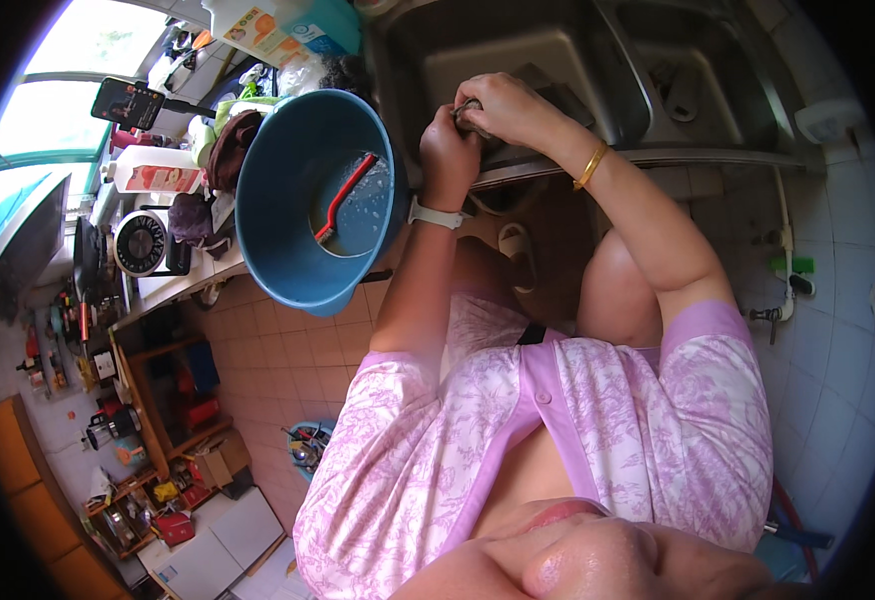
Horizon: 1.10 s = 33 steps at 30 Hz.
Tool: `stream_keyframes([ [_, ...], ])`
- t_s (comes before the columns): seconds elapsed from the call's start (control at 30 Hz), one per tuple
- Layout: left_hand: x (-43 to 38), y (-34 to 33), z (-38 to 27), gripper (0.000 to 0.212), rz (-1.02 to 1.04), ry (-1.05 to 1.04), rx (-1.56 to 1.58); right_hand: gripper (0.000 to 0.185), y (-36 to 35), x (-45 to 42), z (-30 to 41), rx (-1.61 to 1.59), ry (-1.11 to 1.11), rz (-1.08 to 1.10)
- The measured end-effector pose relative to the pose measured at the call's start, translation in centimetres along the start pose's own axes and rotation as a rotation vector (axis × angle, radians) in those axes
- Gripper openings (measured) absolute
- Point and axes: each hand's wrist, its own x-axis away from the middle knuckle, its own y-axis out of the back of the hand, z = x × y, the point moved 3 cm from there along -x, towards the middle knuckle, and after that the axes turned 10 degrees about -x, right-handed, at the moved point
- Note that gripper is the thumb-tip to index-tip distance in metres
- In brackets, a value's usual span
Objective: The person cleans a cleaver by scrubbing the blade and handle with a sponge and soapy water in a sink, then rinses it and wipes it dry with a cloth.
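Observation:
Over the front edge of a steel sink [505,45], my two hands meet around a small crumpled greyish-brown cloth [470,112]. My left hand [449,150], with a white band at the wrist, grips its lower side. From the right, my right hand [509,105] pinches the cloth; a gold bracelet circles that wrist. Left of my hands stands a large blue plastic basin [269,195]. Inside it, a red-handled brush [347,195] lies in a little sudsy water. A dark flat object, partly hidden by my right hand and forearm, lies in the sink.
A second sink bowl [715,90] at right holds a greyish object. Large detergent bottles [317,30] stand behind the basin. A phone on a holder [128,103], a white jug [156,169] and dark cloths [233,150] crowd the left counter. A tub of tools [310,448] sits on the floor.

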Motion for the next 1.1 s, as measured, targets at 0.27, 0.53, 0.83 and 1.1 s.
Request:
stream_keyframes([
  [0.27,0.0,0.5,-0.8,0.022,-0.005,0.033,0.047,0.017,0.0,-0.4,-1.5,0.038,-0.029,-0.029],
  [0.53,0.0,0.3,-0.9,0.025,-0.001,0.009,0.078,0.015,0.5,-0.4,-4.2,0.244,-0.006,-0.118],
  [0.83,-0.2,0.0,-0.4,0.029,0.026,0.019,0.056,0.012,0.8,-0.1,-1.7,0.114,-0.093,-0.062],
  [1.1,-0.1,0.3,-1.0,0.029,0.014,-0.010,0.090,0.014,5.8,0.2,-3.8,0.361,-0.041,-0.441],
])
